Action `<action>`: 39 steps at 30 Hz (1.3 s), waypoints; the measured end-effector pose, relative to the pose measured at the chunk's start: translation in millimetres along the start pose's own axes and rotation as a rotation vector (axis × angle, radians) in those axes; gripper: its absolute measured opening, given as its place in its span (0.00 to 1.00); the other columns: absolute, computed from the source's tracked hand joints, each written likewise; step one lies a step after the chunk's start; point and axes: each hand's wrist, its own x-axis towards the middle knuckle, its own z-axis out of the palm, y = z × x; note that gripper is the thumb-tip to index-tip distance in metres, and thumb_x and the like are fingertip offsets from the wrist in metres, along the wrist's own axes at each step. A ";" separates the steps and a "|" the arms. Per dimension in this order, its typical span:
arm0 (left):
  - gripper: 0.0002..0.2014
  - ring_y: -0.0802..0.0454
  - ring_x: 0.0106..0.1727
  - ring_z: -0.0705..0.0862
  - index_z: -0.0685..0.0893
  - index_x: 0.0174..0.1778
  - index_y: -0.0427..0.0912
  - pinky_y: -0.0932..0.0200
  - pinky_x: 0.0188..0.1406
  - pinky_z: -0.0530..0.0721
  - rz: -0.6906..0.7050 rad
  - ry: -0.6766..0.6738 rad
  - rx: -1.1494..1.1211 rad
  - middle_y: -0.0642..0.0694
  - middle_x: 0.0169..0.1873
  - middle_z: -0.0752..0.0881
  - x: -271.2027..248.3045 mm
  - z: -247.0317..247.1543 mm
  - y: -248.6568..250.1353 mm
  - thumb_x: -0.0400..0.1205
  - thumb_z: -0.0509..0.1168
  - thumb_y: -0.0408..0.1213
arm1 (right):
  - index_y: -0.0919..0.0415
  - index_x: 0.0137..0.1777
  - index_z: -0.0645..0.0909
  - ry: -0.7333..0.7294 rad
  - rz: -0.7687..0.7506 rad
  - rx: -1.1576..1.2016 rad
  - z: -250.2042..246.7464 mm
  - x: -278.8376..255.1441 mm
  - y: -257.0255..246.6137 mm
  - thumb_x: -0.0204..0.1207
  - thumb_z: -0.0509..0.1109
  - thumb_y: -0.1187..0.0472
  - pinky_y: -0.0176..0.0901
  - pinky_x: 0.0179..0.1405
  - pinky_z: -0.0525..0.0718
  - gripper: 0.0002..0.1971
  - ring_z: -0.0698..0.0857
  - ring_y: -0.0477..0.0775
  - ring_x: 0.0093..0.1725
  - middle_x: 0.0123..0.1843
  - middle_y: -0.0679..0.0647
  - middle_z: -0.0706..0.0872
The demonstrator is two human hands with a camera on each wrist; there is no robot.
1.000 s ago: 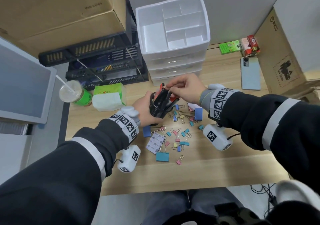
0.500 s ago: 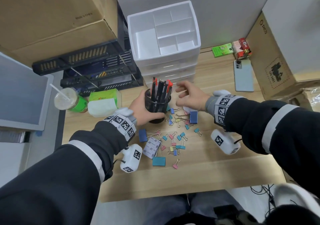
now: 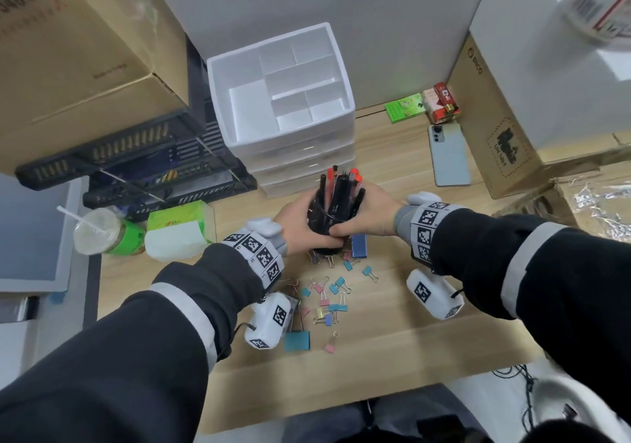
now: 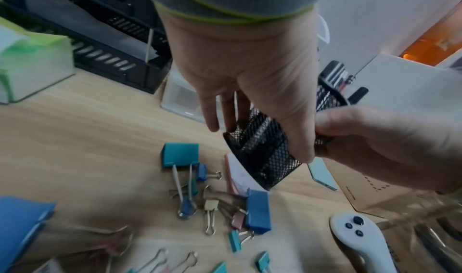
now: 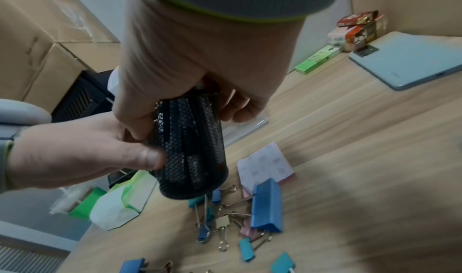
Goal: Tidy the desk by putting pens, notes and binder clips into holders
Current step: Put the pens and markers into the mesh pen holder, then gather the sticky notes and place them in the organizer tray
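Observation:
A black mesh pen cup is held tilted above the desk with both hands around it. My left hand grips it from the left and my right hand from the right. Black and red pens stick out of its top. Several small coloured binder clips lie scattered on the wooden desk below. A large blue clip and a large teal clip lie among them. A pad of sticky notes lies under the cup.
A white compartment organizer on drawers stands just behind the cup. A tissue pack, a drink cup and black file trays are at the left. A phone, small boxes and cardboard boxes are at the right.
My right hand let go of the pens, opened beside the cup, then closed around it. The cup has risen off the desk between both hands.

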 end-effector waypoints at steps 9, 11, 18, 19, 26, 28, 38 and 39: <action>0.19 0.50 0.44 0.84 0.78 0.53 0.46 0.58 0.40 0.80 -0.282 -0.050 0.293 0.52 0.41 0.84 29.7 -17.8 -16.3 0.74 0.76 0.48 | 0.40 0.47 0.75 0.398 0.085 -0.262 -72.4 16.0 34.8 0.48 0.80 0.38 0.42 0.51 0.83 0.27 0.84 0.50 0.50 0.40 0.35 0.81; 0.17 0.50 0.44 0.81 0.78 0.51 0.47 0.59 0.37 0.76 -0.325 -0.085 0.344 0.52 0.42 0.82 32.1 -22.6 -22.3 0.74 0.76 0.48 | 0.41 0.54 0.76 0.434 0.125 -0.286 -85.6 25.8 39.1 0.52 0.82 0.41 0.44 0.57 0.81 0.30 0.81 0.54 0.55 0.43 0.38 0.80; 0.13 0.56 0.41 0.78 0.78 0.49 0.48 0.68 0.27 0.67 -0.443 -0.101 0.325 0.58 0.37 0.77 39.8 -28.9 -46.5 0.77 0.75 0.45 | 0.54 0.69 0.77 0.485 0.183 -0.255 -99.1 65.9 41.8 0.58 0.87 0.53 0.39 0.59 0.73 0.37 0.80 0.56 0.65 0.57 0.48 0.82; 0.12 0.55 0.42 0.78 0.78 0.49 0.49 0.71 0.27 0.67 -0.448 -0.104 0.322 0.57 0.38 0.78 39.7 -28.7 -48.1 0.77 0.75 0.44 | 0.55 0.71 0.76 0.491 0.178 -0.258 -98.0 70.3 43.8 0.57 0.87 0.52 0.40 0.63 0.74 0.40 0.80 0.57 0.66 0.59 0.48 0.83; 0.11 0.51 0.45 0.80 0.81 0.48 0.48 0.69 0.30 0.70 -0.518 -0.122 0.280 0.52 0.43 0.82 45.4 -28.2 -64.7 0.76 0.75 0.45 | 0.54 0.76 0.71 0.517 0.178 -0.217 -88.2 111.9 44.1 0.50 0.87 0.45 0.55 0.72 0.77 0.52 0.79 0.62 0.68 0.65 0.51 0.85; 0.11 0.51 0.46 0.81 0.82 0.48 0.47 0.65 0.33 0.73 -0.529 -0.130 0.270 0.50 0.46 0.84 47.1 -27.4 -68.2 0.76 0.75 0.45 | 0.53 0.76 0.72 0.537 0.171 -0.202 -88.6 120.9 47.5 0.48 0.88 0.44 0.56 0.71 0.79 0.53 0.80 0.62 0.68 0.65 0.51 0.85; 0.12 0.51 0.44 0.79 0.81 0.47 0.47 0.66 0.30 0.71 -0.524 -0.101 0.262 0.52 0.40 0.80 36.9 -28.0 -61.8 0.76 0.76 0.44 | 0.69 0.79 0.59 0.530 0.514 -0.234 -75.9 106.6 49.7 0.61 0.85 0.51 0.53 0.75 0.74 0.52 0.76 0.65 0.74 0.72 0.64 0.76; 0.12 0.51 0.44 0.79 0.81 0.47 0.46 0.67 0.29 0.71 -0.520 -0.097 0.261 0.52 0.40 0.80 35.6 -28.5 -61.3 0.76 0.76 0.43 | 0.70 0.76 0.63 0.485 0.551 -0.276 -73.0 101.7 49.7 0.66 0.82 0.51 0.54 0.71 0.77 0.45 0.79 0.66 0.70 0.69 0.64 0.79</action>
